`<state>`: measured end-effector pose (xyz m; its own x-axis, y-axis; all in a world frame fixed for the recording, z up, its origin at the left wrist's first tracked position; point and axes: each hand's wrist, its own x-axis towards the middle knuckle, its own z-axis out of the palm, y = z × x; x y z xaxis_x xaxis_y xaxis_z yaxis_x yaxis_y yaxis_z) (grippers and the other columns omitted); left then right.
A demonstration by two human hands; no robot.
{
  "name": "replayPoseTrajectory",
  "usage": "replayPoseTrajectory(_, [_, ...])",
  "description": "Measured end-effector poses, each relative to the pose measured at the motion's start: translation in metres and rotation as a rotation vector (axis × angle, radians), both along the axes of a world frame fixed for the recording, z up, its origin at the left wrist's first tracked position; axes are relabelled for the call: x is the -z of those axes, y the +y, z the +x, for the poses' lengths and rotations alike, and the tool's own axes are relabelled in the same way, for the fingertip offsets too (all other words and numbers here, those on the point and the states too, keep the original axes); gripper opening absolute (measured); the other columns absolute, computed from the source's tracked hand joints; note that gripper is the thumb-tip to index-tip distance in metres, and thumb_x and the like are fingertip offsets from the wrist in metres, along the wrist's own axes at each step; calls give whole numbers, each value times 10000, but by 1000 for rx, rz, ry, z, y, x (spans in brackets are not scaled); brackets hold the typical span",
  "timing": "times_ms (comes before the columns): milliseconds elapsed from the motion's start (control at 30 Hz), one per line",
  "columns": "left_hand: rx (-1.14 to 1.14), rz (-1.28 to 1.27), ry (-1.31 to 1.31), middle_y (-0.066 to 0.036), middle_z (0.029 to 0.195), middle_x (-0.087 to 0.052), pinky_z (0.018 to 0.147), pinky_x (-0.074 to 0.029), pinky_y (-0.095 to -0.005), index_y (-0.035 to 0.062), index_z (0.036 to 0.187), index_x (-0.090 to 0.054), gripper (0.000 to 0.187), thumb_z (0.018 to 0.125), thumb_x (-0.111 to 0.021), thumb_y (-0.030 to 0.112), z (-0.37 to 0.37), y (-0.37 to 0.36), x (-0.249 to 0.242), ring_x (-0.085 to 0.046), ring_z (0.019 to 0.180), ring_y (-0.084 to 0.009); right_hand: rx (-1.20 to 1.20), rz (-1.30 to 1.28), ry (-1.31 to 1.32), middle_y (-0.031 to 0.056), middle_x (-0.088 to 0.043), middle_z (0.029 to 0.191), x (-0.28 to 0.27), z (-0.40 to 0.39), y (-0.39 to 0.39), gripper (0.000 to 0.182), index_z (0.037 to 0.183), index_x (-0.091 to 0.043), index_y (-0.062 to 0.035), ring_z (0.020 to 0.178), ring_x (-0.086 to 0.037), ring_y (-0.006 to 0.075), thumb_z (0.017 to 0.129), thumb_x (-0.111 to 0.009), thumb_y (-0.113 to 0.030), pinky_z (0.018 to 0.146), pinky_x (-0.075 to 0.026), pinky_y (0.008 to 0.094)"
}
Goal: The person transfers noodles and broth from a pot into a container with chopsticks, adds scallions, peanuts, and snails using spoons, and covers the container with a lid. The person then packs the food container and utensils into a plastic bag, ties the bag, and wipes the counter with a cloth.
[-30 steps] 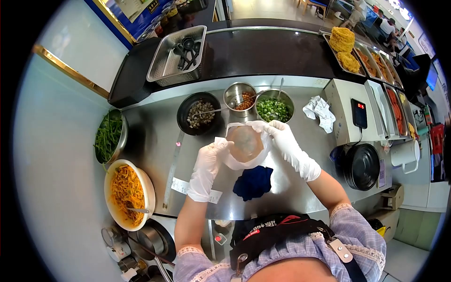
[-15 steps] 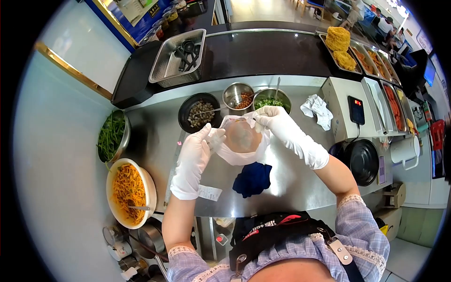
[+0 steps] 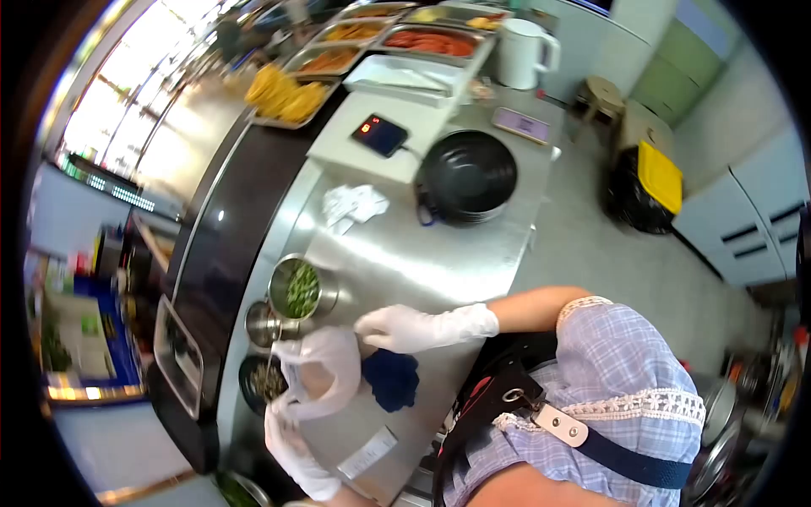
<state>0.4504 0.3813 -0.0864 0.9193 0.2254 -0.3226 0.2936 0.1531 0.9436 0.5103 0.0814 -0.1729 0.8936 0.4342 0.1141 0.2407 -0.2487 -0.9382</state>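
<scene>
A white plastic bag [image 3: 342, 359] stands on the steel counter with a round, see-through container [image 3: 316, 380] inside it. The fingers of my gloved left hand [image 3: 291, 448] are closed on the bag's rim at its lower left. My gloved right hand [image 3: 405, 328] is beside the bag's upper right, apart from it, with loosely bent fingers and nothing visible in them. Just below that hand lies a dark blue cloth [image 3: 390, 380]. A steel pot of chopped greens [image 3: 302, 287] and a smaller steel pot [image 3: 262, 324] stand beyond the bag. A dark bowl [image 3: 253, 384] is partly covered by the bag.
Black bowls [image 3: 469, 176] are stacked at the counter's right end, near a crumpled white cloth [image 3: 353, 205]. A phone-like display [image 3: 379, 135] lies on a white box. Food trays [image 3: 429, 42] line the far side. A paper slip [image 3: 368, 453] lies near the front edge.
My view has swung to the right. My right hand has let go of the bag and moved away from it, while my left hand stays at its rim.
</scene>
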Motion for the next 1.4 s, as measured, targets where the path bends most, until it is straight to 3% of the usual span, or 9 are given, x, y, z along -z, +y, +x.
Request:
replayPoseTrajectory(267, [-266,160,-87,-93,1057,-602,870,-430,-293,-17,1149,-549,294,946,-480,184,-3,-22,2,-569,928,-168,754,-337,-285,166,-616,797,55,-2,-166,182,835,-594,-34,754,-596,360,841,-528,-204,680,-481,441])
replayPoseTrajectory(367, [-192,362,0,-220,1296,-457,973,-402,-395,-44,1361,-352,574,923,-550,270,-10,-1,13,-488,1166,-336,1199,-149,-478,175,-641,879,22,28,-237,139,917,-640,-30,835,-625,341,853,-577,-135,732,-503,372])
replayPoseTrajectory(467, [-470,1519,-99,-277,1296,-452,980,-402,-363,-74,1323,-397,516,924,-538,221,-16,-12,12,-484,1182,-308,1325,-59,-319,164,-655,835,23,76,-322,155,956,-621,-33,785,-647,296,847,-562,-126,714,-502,356])
replayPoseTrajectory(600, [-688,1065,-356,-224,1089,-616,852,-486,-378,-44,1156,-566,336,919,-571,195,-12,-127,-11,-594,969,-328,903,142,-49,75,-676,789,81,162,-396,147,872,-655,-13,727,-632,152,812,-524,-40,686,-499,297])
replayPoseTrajectory(733, [-14,1001,-225,-106,1030,-620,865,-449,-302,-35,1124,-574,263,935,-521,140,18,-200,33,-567,946,-185,673,96,210,95,-670,940,119,224,-414,232,1027,-645,4,880,-614,145,804,-632,-58,821,-480,261])
replayPoseTrajectory(867, [314,527,11,-131,1114,-608,920,-418,-283,-57,1230,-503,350,915,-525,94,62,-323,50,-549,1058,-182,461,-301,167,201,-584,1180,116,244,-405,698,1212,-535,0,1098,-553,343,669,-761,-376,966,-412,390])
replayPoseTrajectory(900, [299,454,-12,-131,1113,-608,890,-447,-287,-66,1236,-489,355,919,-528,90,73,-347,58,-575,1014,-183,410,-436,144,185,-630,1077,121,249,-403,489,1105,-618,-69,1013,-591,341,714,-712,-348,893,-454,392])
replayPoseTrajectory(1333, [233,94,205,-107,1188,-578,948,-389,-276,-54,1246,-487,399,855,-556,-4,135,-425,145,-545,1058,-174,896,-330,93,171,-633,906,106,267,-423,198,883,-625,-57,873,-601,363,809,-613,-241,779,-473,433])
replayPoseTrajectory(1400, [188,125,300,-105,1161,-593,936,-399,-278,-60,1216,-509,375,844,-542,-27,131,-427,134,-555,1035,-172,1134,-339,-328,133,-611,888,105,260,-414,199,888,-611,-63,895,-583,336,787,-644,-231,793,-465,422])
